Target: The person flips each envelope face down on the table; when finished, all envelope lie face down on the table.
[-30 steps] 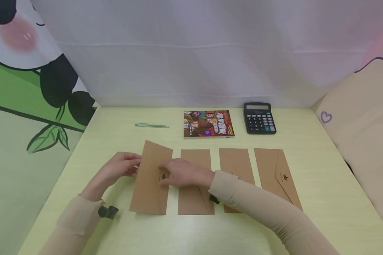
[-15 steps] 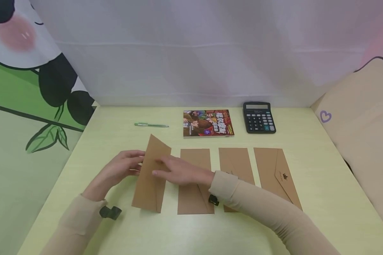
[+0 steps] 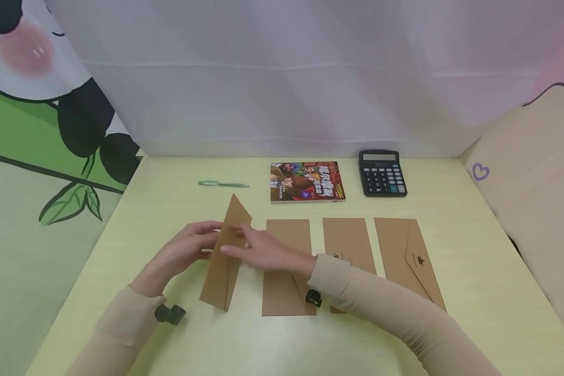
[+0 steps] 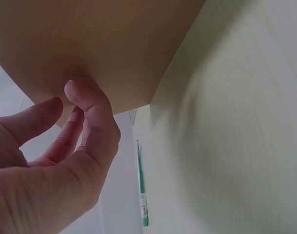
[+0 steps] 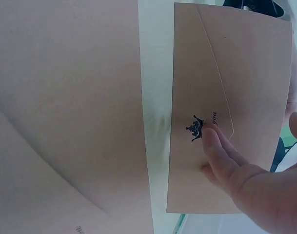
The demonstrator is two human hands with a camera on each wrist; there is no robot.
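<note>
A brown kraft envelope [image 3: 222, 271] at the left end of a row is tipped up steeply between both hands. My left hand [image 3: 183, 250] is behind it, with bent fingertips against its plain side [image 4: 124, 44] and the thumb apart in the left wrist view. From the other side my right hand [image 3: 272, 253] reaches in, fingers extended onto the flap side [image 5: 197, 63] beside a printed crown; its thumb stands apart. Directly right of it lies a second envelope [image 3: 286, 235], partly under my right hand and wrist.
Two more envelopes, a third [image 3: 348, 235] and a fourth [image 3: 397, 240], lie flat to the right, partly under the right sleeve. Along the back are a green pen [image 3: 223, 184], a comic-style book [image 3: 307, 181] and a black calculator [image 3: 382, 174]. A white cloth wall [image 3: 282, 104] rises behind.
The left envelope has tipped up more steeply, its left side rising and swinging to the right. My left hand has followed it rightward; the right hand has shifted only slightly.
</note>
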